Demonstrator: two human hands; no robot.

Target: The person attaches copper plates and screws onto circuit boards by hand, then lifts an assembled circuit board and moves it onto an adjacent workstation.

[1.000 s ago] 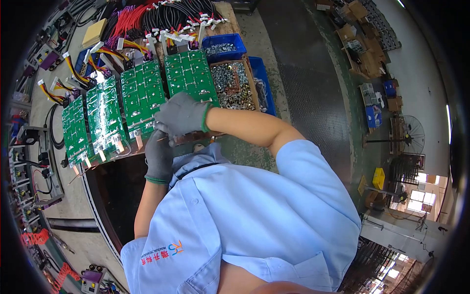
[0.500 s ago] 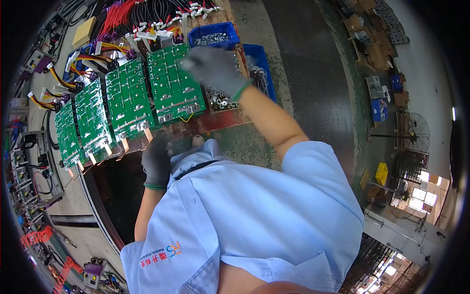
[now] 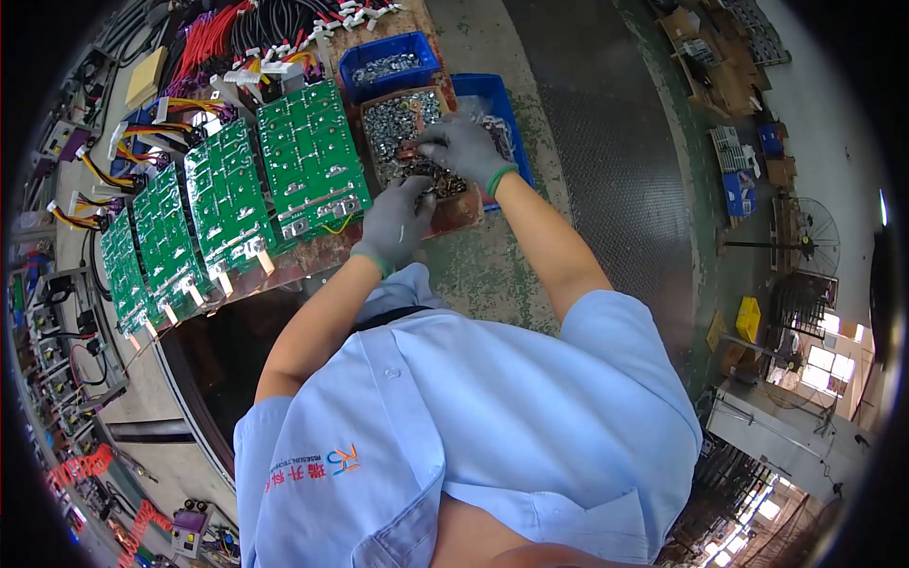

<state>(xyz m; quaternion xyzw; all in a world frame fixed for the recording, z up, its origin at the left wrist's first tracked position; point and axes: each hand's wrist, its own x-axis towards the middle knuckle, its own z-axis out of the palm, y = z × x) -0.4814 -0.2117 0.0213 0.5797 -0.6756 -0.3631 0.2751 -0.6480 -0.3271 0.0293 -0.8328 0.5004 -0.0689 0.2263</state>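
My right hand (image 3: 466, 151), in a grey glove, reaches over a box of nuts and washers (image 3: 396, 125), its fingers curled down at the metal pieces. Beside it my left hand (image 3: 398, 220), also gloved, has its fingertips bent together at the box's near edge. Whatever either hand pinches is too small to tell. Left of the box lies a green circuit board (image 3: 312, 151), with several more in a row, among them a second board (image 3: 225, 194). Copper tabs stick out from the lower edges of some boards.
A blue bin of small hardware (image 3: 388, 68) sits behind the box, and another blue bin (image 3: 497, 95) stands to its right. Red and black cables (image 3: 275, 26) lie at the back. A yellow pad (image 3: 146, 78) is at the back left.
Both hands have left the boards' area for the hardware box; my left hand moved right and up, my right hand moved right. The view has shifted, so the boards appear further left.
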